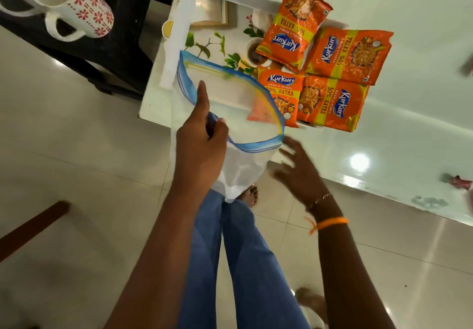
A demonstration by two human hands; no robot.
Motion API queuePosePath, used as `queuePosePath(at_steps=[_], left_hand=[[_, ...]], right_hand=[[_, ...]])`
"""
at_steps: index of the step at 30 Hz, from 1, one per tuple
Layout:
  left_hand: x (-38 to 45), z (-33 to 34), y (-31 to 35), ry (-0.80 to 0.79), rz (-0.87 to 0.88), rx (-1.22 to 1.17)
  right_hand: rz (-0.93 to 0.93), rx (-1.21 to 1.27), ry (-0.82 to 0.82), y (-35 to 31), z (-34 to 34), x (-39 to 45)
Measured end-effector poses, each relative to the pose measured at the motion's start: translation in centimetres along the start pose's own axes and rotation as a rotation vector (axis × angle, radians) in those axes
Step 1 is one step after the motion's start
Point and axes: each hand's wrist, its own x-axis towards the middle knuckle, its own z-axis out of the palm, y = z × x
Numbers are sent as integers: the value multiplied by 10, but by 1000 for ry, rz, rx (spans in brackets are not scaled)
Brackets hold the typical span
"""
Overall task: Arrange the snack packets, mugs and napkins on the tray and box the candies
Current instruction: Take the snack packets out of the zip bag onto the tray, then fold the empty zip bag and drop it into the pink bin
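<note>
head view, looking down past the person's blue trouser legs to a pale tiled floor.

left hand (202, 134): fingers curled and pinching the blue zip rim of a clear plastic zip bag (240, 157), thumb stretched up along the rim. the bag's mouth gapes wide; its body hangs down toward the floor at the table's edge. something orange shows through the bag wall near the far rim; cannot tell whether it is inside or behind.

right hand (299, 165): fingers spread, blurred, holding nothing, just beside the bag's lower right rim. orange thread and a thin bracelet on that wrist.

four orange kurkure snack packets (330, 70) lie flat and overlapping on the right part of a white rectangular tray with a leaf-and-cup print (179, 31), which sits on a glossy white table (396, 134).

two white mugs, the nearer with red flower print (74, 3), lie on a dark stand at upper left, well apart from the tray.

small blurred pink item at the table's right edge; cannot identify.
</note>
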Motion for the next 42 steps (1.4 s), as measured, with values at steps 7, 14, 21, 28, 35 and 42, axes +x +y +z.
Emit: queuePosePath(at_steps=[7,14,21,28,35,42], left_hand=[[4,-1,1,-135,27,-331],[40,-37,-65,-110,-504,-85],[42,-36,-67,-450,-487,-457],[36,-30,-48,-181,-140,-449],[36,-36,-40,-349,-11,-52],[39,-12,-3,-132,216,411]], right_hand=[[39,56,237,-6,47,18],[-58,358,-157,-36,-1,25],[49,416,-116,-49,-34,32],[-185,178,368,-42,-36,16],[-196,-380,246,-45,-51,-7],[-320,-596,623,-40,-68,-37]])
